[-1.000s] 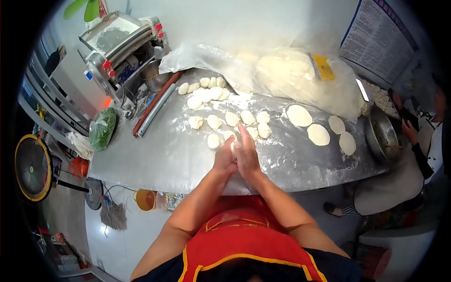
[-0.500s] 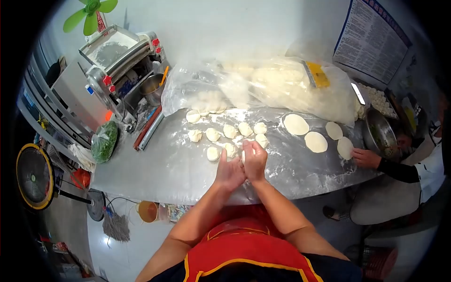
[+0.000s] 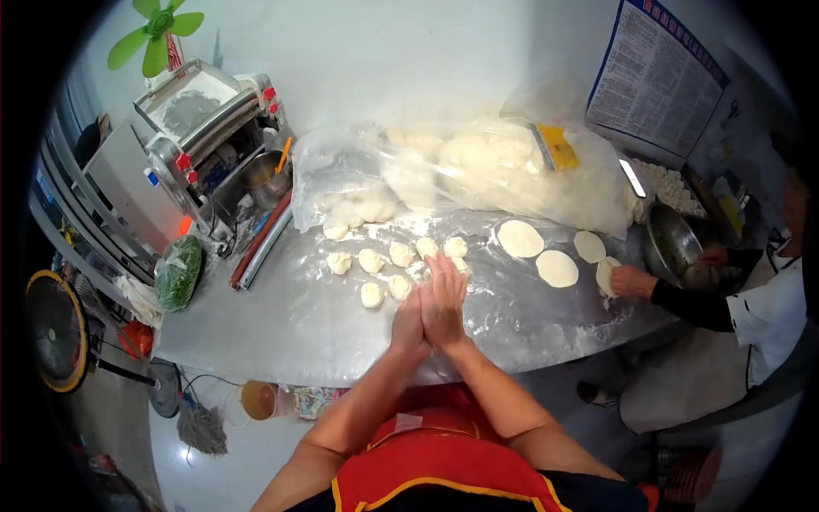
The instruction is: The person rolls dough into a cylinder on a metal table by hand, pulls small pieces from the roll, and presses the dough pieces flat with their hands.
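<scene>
Clustering just beyond a worker's left hand (image 3: 409, 325) and right hand (image 3: 443, 309), pale dough balls (image 3: 370, 260) sit in loose rows on a floured metal bench (image 3: 256, 333), most of them ahead and to the left. The palms are pressed together with the fingers pointing forward; whether any dough lies between them cannot be told. The right fingers cover parts of the nearest balls in view, contact unclear. To the right lie flat dough rounds (image 3: 557, 268), one touched at its edge by a co-worker's hand (image 3: 633, 282) near a steel mixing bowl (image 3: 670, 243). Behind the balls, clear plastic sheeting (image 3: 320, 166) drapes a large dough mass (image 3: 490, 158), a yellow-handled scraper (image 3: 560, 148) on top. At left, a brown rod (image 3: 260, 241) and a metal rod (image 3: 266, 252) lie side by side near a roller machine (image 3: 213, 128) and a bag of chopped greens (image 3: 177, 275).
</scene>
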`<state>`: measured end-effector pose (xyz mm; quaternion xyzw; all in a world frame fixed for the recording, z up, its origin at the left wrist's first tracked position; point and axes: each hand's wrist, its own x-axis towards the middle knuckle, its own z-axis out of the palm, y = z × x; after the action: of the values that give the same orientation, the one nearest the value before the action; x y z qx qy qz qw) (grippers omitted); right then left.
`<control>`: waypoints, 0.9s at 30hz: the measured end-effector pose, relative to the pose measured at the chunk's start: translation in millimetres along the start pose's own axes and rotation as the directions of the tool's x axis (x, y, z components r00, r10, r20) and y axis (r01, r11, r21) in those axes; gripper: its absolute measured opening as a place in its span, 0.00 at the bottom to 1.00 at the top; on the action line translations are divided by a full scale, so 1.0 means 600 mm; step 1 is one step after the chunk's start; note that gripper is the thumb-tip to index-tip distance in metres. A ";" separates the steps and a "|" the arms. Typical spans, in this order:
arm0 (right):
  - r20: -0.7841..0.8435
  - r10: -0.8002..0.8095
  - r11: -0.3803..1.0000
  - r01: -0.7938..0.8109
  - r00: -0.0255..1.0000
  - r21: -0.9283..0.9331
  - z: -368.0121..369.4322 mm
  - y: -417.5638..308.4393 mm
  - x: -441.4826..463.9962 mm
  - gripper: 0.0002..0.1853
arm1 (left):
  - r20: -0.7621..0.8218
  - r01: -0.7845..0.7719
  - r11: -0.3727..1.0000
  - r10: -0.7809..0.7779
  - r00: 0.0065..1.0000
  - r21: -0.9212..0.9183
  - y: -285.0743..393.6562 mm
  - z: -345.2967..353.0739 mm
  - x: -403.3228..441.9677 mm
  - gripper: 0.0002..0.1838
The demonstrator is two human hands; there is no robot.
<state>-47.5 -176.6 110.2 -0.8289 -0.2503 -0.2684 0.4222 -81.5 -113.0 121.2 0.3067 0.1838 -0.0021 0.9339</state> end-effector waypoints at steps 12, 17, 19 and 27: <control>0.392 -0.135 0.987 0.157 0.910 -0.022 0.038 0.031 -0.059 0.14 | 0.405 -0.326 0.804 0.118 0.907 0.496 -0.024 -0.119 0.050 0.26; 0.152 -0.007 0.954 -0.039 0.988 0.299 -0.021 -0.007 -0.032 0.13 | 0.322 0.328 0.928 -0.260 0.910 -0.179 0.017 -0.049 -0.003 0.42; 0.080 0.315 0.855 -0.320 0.946 0.409 -0.007 -0.009 -0.018 0.15 | 0.275 0.346 0.916 -0.286 0.918 -0.203 0.023 -0.042 -0.011 0.43; 0.195 0.483 0.784 -0.521 0.853 0.337 -0.005 -0.020 0.008 0.27 | 0.083 0.042 0.999 -0.042 0.996 0.000 -0.014 -0.019 -0.002 0.30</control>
<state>-52.3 -172.1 121.7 -0.7804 -0.0879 -0.0520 0.6169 -87.7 -113.4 108.5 0.3018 0.1514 -0.0341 0.9407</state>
